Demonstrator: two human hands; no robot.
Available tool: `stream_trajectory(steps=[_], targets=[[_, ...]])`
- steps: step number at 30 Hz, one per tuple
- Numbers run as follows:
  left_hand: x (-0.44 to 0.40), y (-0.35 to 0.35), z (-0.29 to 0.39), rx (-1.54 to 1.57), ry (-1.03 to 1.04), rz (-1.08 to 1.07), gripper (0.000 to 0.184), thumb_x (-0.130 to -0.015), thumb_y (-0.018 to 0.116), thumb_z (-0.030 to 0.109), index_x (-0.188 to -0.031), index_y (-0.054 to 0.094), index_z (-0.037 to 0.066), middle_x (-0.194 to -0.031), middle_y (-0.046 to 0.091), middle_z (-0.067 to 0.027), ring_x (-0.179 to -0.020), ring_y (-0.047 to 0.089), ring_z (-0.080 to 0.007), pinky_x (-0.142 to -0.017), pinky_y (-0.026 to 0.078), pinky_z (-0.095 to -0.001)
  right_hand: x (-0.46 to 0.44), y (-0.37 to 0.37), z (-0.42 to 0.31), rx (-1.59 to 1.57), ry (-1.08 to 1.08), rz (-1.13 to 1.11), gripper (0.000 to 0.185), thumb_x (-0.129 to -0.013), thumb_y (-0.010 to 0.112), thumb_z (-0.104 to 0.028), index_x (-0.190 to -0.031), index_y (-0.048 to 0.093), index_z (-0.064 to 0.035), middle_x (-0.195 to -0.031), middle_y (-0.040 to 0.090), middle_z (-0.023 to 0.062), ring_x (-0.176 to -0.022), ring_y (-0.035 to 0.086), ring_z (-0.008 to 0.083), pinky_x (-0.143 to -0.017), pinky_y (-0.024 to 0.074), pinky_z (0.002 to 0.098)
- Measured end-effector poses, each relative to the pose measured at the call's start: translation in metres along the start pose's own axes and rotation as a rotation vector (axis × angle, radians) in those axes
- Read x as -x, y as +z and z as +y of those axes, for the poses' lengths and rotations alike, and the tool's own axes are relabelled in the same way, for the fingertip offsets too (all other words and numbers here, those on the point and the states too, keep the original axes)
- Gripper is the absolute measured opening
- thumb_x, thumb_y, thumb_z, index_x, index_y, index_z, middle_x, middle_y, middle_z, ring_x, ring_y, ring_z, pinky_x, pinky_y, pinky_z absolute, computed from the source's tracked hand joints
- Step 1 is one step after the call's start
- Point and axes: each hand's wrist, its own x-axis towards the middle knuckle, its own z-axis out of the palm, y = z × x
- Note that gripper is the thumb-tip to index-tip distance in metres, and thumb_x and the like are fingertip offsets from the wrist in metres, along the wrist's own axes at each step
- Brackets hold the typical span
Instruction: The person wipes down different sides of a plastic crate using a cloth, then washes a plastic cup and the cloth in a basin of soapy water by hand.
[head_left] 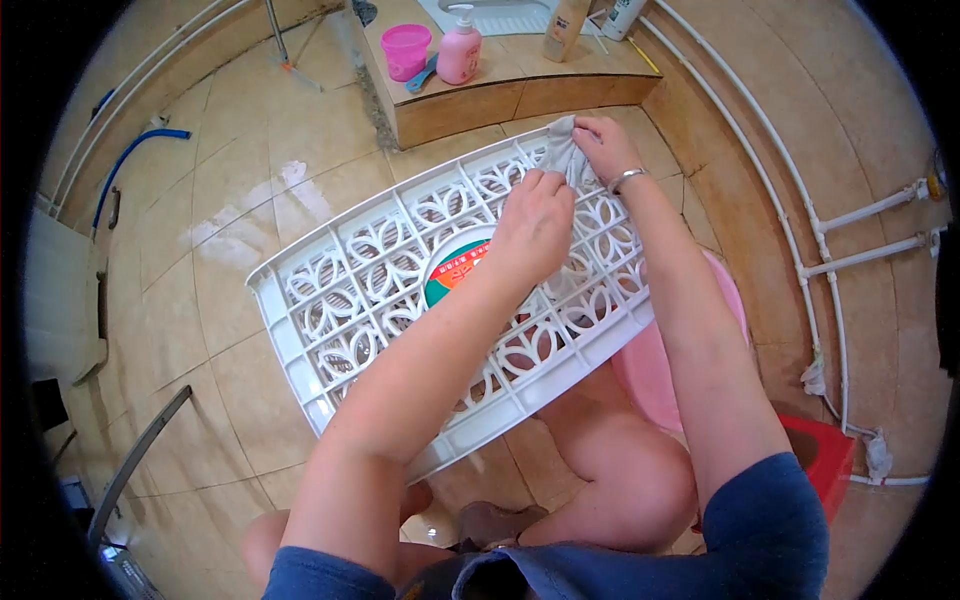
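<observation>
1. In the head view, my left hand (537,222) lies over the upper right part of a white lattice rack (395,210), its fingers (550,182) bent and close together against the grey cloth (568,152). How much cloth they pinch, I cannot tell.
2. My right hand (607,150), with a silver bracelet (628,178) at the wrist, is at the rack's far right corner. Its fingers are curled over the edge, pressing the cloth to it.
3. The rack is tilted across my front, above my bare legs. It has a leaf-like openwork pattern inside a solid rim, and an oval label (437,287) in green, red and orange sits near its middle, partly behind my left forearm.
4. A pink basin (652,378) is to the right, partly behind the rack and my right forearm; I cannot tell what it holds. Just beside it is a red plastic piece (838,478), partly hidden by my sleeve.
5. Beyond the rack, on a tiled ledge (560,95), stand a pink cup (405,55), contents unclear, and a pink pump bottle (460,52) with a white top. A blue brush (422,76) lies between them. Farther right are a beige bottle (566,30) and a white bottle (622,18); I cannot see how full any bottle is.
</observation>
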Motion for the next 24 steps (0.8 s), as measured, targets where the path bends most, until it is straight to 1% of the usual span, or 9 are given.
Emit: stream_trajectory(steps=[5,8,11,13,14,16,19,23,24], targets=[[0.001,0.001,-0.004,0.049,0.036,0.048,0.026,-0.064,0.051,-0.003,-0.089,0.057,-0.002,-0.097,0.055,-0.0136,-0.093,0.049,-0.0307,-0.084,0.041,-0.0354,0.007,0.003,0.010,0.030,-0.119,0.135,0.029,-0.078,0.053,-0.030,-0.092,0.064,-0.0070,-0.088,0.062,0.0167,-0.083,0.059,0.0317,-0.074,0.0461,0.0389],[-0.001,0.000,-0.003,0.051,0.046,0.043,0.021,-0.064,0.051,-0.004,-0.084,0.057,0.000,-0.095,0.055,-0.0136,-0.092,0.049,-0.0311,-0.080,0.042,-0.0358,0.013,0.000,-0.021,0.265,0.053,0.173,0.028,-0.079,0.052,-0.030,-0.092,0.064,-0.0074,-0.087,0.062,0.0165,-0.082,0.058,0.0332,-0.071,0.0463,0.0409],[0.003,-0.007,0.001,0.017,0.105,-0.028,0.015,-0.064,0.052,0.000,-0.079,0.055,0.002,-0.091,0.056,-0.0134,-0.084,0.052,-0.0310,-0.073,0.044,-0.0374,0.031,0.006,-0.042,0.260,0.001,0.049,0.028,-0.081,0.051,-0.032,-0.091,0.064,-0.0099,-0.093,0.061,0.0140,-0.085,0.057,0.0327,-0.072,0.0463,0.0414],[0.008,-0.016,0.015,-0.002,0.082,-0.266,0.012,-0.065,0.053,0.004,-0.078,0.052,0.004,-0.083,0.058,-0.0144,-0.077,0.056,-0.0325,-0.066,0.045,-0.0410,0.044,0.009,-0.049,0.293,-0.205,0.009,0.027,-0.082,0.050,-0.034,-0.093,0.064,-0.0132,-0.093,0.058,0.0118,-0.086,0.057,0.0315,-0.071,0.0464,0.0414],[0.009,-0.021,0.020,-0.003,0.084,-0.266,0.012,-0.065,0.053,0.004,-0.078,0.052,0.004,-0.083,0.058,-0.0144,-0.077,0.056,-0.0325,-0.066,0.045,-0.0410,0.047,0.008,-0.052,0.293,-0.206,0.012,0.027,-0.082,0.050,-0.034,-0.093,0.064,-0.0132,-0.093,0.058,0.0118,-0.086,0.057,0.0315,-0.071,0.0464,0.0414],[0.010,-0.034,0.031,-0.029,-0.104,-0.420,0.016,-0.068,0.053,0.008,-0.083,0.051,0.004,-0.078,0.059,-0.0155,-0.073,0.058,-0.0334,-0.063,0.046,-0.0429,0.052,0.003,-0.059,0.405,-0.187,-0.042,0.024,-0.082,0.052,-0.033,-0.095,0.062,-0.0157,-0.088,0.056,0.0110,-0.083,0.057,0.0301,-0.070,0.0466,0.0405],[0.027,-0.055,0.041,-0.029,-0.146,-0.560,0.019,-0.072,0.051,0.008,-0.090,0.051,0.004,-0.075,0.060,-0.0161,-0.074,0.059,-0.0338,-0.063,0.046,-0.0429,0.084,-0.008,-0.071,0.313,-0.328,-0.215,0.024,-0.081,0.052,-0.032,-0.097,0.061,-0.0158,-0.088,0.057,0.0107,-0.084,0.057,0.0298,-0.070,0.0462,0.0407],[0.063,-0.099,0.042,0.007,-0.089,-0.592,0.020,-0.074,0.051,0.009,-0.093,0.050,0.005,-0.074,0.059,-0.0155,-0.069,0.059,-0.0333,-0.060,0.046,-0.0425,0.131,-0.022,-0.071,0.180,-0.313,-0.270,0.024,-0.079,0.057,-0.034,-0.094,0.061,-0.0154,-0.087,0.057,0.0098,-0.084,0.056,0.0284,-0.071,0.0457,0.0383],[0.068,-0.111,0.045,0.072,-0.181,-0.597,0.020,-0.075,0.052,0.011,-0.094,0.049,0.005,-0.077,0.059,-0.0166,-0.071,0.058,-0.0343,-0.061,0.046,-0.0429,0.140,-0.030,-0.077,0.203,-0.273,-0.284,0.025,-0.078,0.058,-0.035,-0.095,0.061,-0.0164,-0.085,0.056,0.0089,-0.083,0.056,0.0276,-0.070,0.0455,0.0372]])
